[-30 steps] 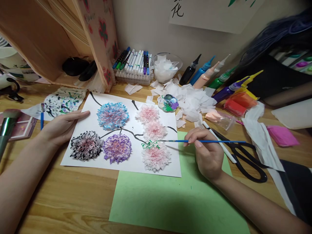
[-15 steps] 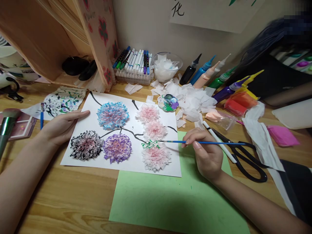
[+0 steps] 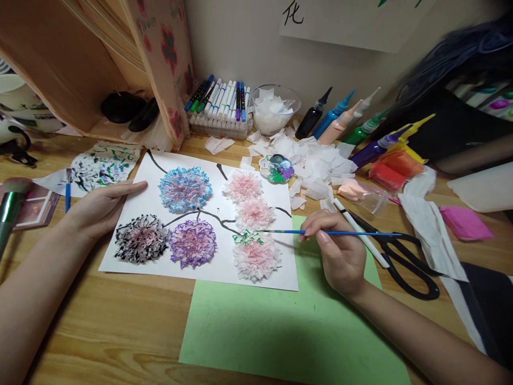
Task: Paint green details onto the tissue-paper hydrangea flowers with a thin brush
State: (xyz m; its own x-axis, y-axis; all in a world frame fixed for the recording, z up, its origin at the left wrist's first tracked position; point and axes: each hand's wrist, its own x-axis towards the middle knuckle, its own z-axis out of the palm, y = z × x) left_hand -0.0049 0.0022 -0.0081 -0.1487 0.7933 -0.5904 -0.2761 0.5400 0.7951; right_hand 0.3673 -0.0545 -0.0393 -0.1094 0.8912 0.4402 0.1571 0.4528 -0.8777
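Observation:
My left hand [image 3: 98, 207] grips the left edge of a white sheet of paper [image 3: 224, 267], thumb on top and fingers partly hidden beneath. Raised tissue-paper flowers are fixed to it: a blue-tipped one [image 3: 185, 189], a black-tipped one [image 3: 141, 239], a purple-tipped one [image 3: 193, 243] and several pink ones. Black branch lines run between them. In my right hand [image 3: 339, 251] a thin blue paintbrush [image 3: 352, 233] is pinched, its tip pointing left at the top of the lowest pink flower [image 3: 257, 259]. Green paint marks that flower's upper edge.
Beyond the sheet sit a small paint palette [image 3: 277, 169], torn white tissue [image 3: 316, 158], a glass bowl [image 3: 276, 109], markers [image 3: 220, 101] and paint bottles [image 3: 334, 115]. Black-handled scissors [image 3: 412, 267] lie right of my right hand. Green paper [image 3: 256, 326] extends under the sheet.
Almost nothing differs. The brush tip has shifted very slightly at the lowest pink flower's green edge; both hands keep their holds.

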